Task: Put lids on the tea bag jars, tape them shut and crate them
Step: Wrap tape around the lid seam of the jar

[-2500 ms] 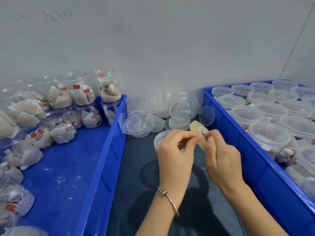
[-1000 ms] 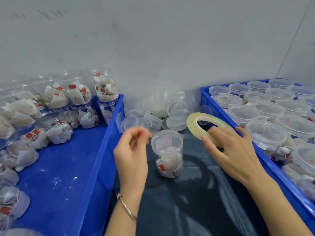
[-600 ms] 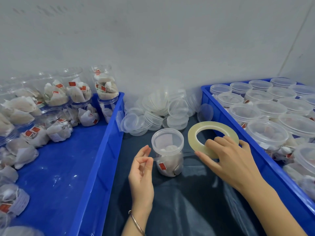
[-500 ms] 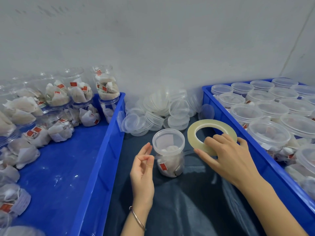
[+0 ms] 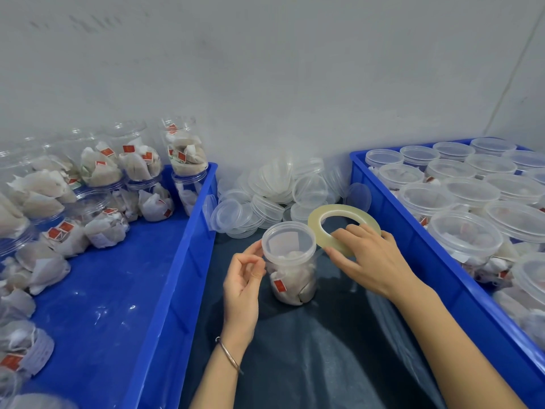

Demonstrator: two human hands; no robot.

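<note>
Head view: right hand grips the tape roll; left hand (fingers loosely curled) touches the lidded jar.

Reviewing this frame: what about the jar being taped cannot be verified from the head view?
- Tape strand between left hand and tape roll: clear, too thin to see.
- Whether left fingers pinch a tape end: too small.
- Jar far side: hidden by the jar itself.
- Roll's near rim: covered by right hand.
</note>
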